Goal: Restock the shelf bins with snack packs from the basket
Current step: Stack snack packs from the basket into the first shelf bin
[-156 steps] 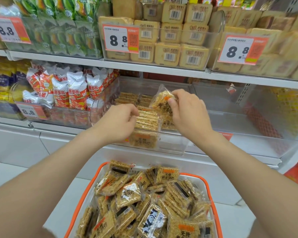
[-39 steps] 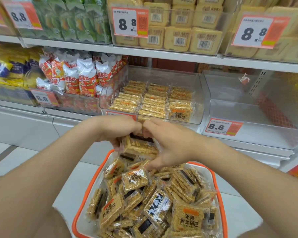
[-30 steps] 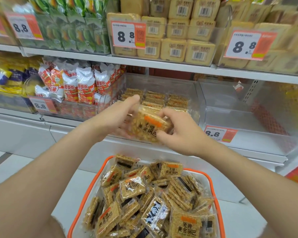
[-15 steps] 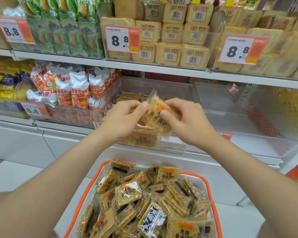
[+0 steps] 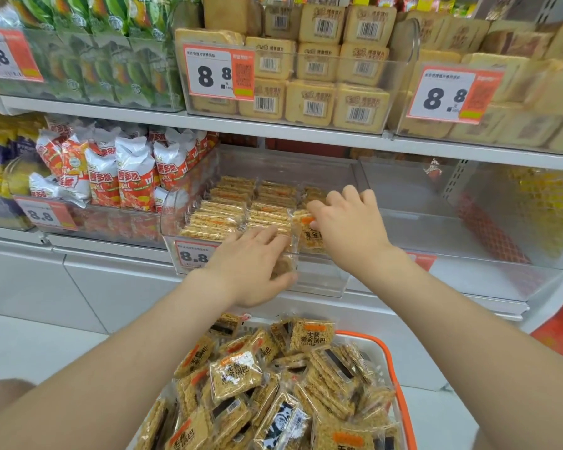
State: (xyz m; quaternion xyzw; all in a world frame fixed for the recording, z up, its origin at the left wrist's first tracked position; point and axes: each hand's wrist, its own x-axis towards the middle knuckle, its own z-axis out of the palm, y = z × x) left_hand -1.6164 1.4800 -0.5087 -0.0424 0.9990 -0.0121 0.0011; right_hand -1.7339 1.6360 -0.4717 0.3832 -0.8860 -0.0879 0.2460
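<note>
Right hand [image 5: 348, 222], fingers curled, pinched a square, crinkly clear-wrapped golden crisp snack pack [image 5: 310, 237]. It stood on edge, label facing outward, in the front-right corner of the rigid clear plastic bin [image 5: 319, 280]. Left hand [image 5: 251, 271] lay straight-fingered across the front rim, beside tight rows of upright packs [image 5: 221, 219].

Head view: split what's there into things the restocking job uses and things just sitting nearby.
In the job: basket, basket packs, middle bin, its stacked rows, front pack pinched by right hand, left hand at the bin's front.

Just nearby: red-and-white bags, green packs, beige barcoded packs, price tags.
</note>
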